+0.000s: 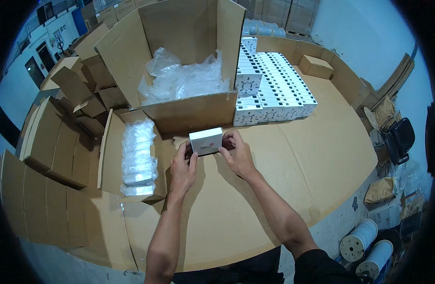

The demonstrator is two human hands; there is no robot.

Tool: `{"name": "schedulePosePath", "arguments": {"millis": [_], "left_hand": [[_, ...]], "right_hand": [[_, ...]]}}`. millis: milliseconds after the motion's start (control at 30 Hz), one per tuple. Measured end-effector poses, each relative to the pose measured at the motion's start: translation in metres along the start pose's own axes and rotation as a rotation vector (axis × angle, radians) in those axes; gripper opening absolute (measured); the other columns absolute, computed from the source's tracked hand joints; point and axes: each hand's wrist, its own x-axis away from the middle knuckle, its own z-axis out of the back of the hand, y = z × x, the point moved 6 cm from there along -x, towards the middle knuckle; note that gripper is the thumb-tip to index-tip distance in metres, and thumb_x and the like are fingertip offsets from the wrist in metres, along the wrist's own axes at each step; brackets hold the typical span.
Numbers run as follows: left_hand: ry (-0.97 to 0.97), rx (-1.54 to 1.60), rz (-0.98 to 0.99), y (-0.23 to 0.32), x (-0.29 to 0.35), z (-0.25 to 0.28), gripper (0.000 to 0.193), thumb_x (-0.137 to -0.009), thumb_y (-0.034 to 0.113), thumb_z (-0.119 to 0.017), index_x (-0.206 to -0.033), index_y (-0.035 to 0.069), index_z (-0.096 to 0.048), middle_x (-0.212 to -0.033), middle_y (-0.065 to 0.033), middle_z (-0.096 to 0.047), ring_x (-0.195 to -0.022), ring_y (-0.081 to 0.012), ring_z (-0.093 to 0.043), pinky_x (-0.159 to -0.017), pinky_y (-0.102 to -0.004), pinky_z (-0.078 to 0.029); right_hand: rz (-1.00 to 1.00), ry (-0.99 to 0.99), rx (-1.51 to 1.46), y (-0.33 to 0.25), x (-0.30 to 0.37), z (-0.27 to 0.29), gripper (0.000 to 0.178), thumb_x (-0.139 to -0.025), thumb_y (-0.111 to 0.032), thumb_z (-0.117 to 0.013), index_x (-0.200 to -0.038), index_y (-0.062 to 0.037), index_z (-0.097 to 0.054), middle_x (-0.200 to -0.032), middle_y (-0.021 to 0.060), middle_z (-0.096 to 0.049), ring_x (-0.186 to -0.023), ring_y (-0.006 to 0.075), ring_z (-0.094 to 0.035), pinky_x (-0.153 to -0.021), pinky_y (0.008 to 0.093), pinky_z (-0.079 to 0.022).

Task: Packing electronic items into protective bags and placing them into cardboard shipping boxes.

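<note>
A small white box [206, 141] with a small red mark is held upright between my two hands, above the cardboard-covered table. The fingers of my left hand [182, 166] pinch its left edge. At its right edge, my right hand [238, 155] grips with thumb and fingers. Just left of my left hand stands an open carton [109, 156] with a row of plastic-wrapped packs [140, 154] in it. Behind the white box is a large open carton [191, 113] full of clear plastic bags [189, 78].
Stacked white boxes with dark prints [283, 90] stand at the back right. A small brown carton [316, 66] lies farther right. Brown cartons [52, 142] line the left side. Spools [358, 239] and a black chair [400, 137] are beyond the table's right edge.
</note>
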Motion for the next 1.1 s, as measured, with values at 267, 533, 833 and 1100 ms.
{"name": "schedulePosePath", "arguments": {"millis": [267,533,833,1100], "left_hand": [[0.038,-0.271,-0.096,-0.003,0.003,0.005,0.03,-0.095,0.006,-0.06,-0.124,-0.002,-0.057,-0.113,-0.0225,-0.065,-0.106,-0.0365,-0.066,-0.091,-0.0439,-0.051],[0.04,-0.182,-0.131,-0.001,0.01,0.005,0.073,-0.088,0.008,-0.064,-0.152,0.0,-0.03,-0.14,-0.0221,-0.05,-0.132,-0.0359,-0.047,-0.113,-0.0471,-0.035],[0.409,-0.174,-0.456,0.113,-0.014,0.036,0.029,-0.088,0.006,-0.055,-0.115,-0.004,-0.059,-0.11,-0.0197,-0.062,-0.101,-0.0362,-0.061,-0.092,-0.0444,-0.049],[0.437,-0.425,-0.32,0.145,-0.276,0.09,0.021,-0.088,0.008,-0.06,-0.101,-0.003,-0.072,-0.101,-0.0245,-0.072,-0.102,-0.0415,-0.068,-0.092,-0.0486,-0.052]], "right_hand": [[0.01,-0.079,0.05,-0.004,0.0,-0.002,0.039,-0.085,0.005,-0.066,-0.122,-0.0008,-0.052,-0.112,0.0192,-0.068,-0.109,0.0326,-0.068,-0.093,0.0396,-0.053],[0.065,-0.121,0.005,-0.004,0.001,-0.001,0.051,-0.081,0.007,-0.059,-0.13,-0.0008,-0.05,-0.119,0.0202,-0.066,-0.114,0.0325,-0.066,-0.095,0.0394,-0.054],[0.022,0.013,-0.143,0.016,-0.003,0.002,0.055,-0.074,0.012,-0.043,-0.128,0.0051,-0.05,-0.117,0.022,-0.066,-0.114,0.0312,-0.067,-0.098,0.0391,-0.052],[-0.05,0.109,-0.169,0.025,0.005,0.007,0.037,-0.085,0.013,-0.044,-0.119,0.0052,-0.055,-0.108,0.0143,-0.067,-0.099,0.0196,-0.069,-0.09,0.0308,-0.056]]}}
